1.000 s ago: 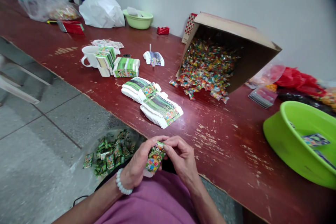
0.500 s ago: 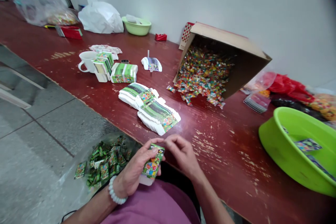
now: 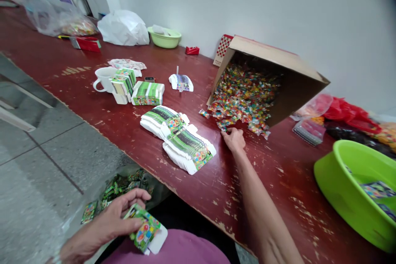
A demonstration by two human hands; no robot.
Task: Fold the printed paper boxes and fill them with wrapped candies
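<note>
My left hand (image 3: pixel 108 218) holds a small green printed carton (image 3: pixel 145 231) over my lap, thumb on its front. A white flap stands out at the carton's lower right end. Stretched out across the table, my right hand (image 3: pixel 235 140) has its fingers pinched at the end of a wrapped candy (image 3: pixel 227 123) at the front of the candy heap (image 3: pixel 244 90). This heap spills from a cardboard box (image 3: pixel 281 55) lying on its side. Left of my right hand lie two fanned stacks of flat green cartons (image 3: pixel 188 148).
Below the table edge, a clear bag (image 3: pixel 71 222) holds several filled green packs. A green basin (image 3: pixel 328 185) with printed cards stands at the right. Banded carton bundles (image 3: pixel 148 93) and a white mug (image 3: pixel 103 79) stand farther left. Plastic bags (image 3: pixel 123 29) line the back.
My right hand has moved forward from beside the carton to the candy heap. My left hand has lowered to the left with the carton, which is now tilted.
</note>
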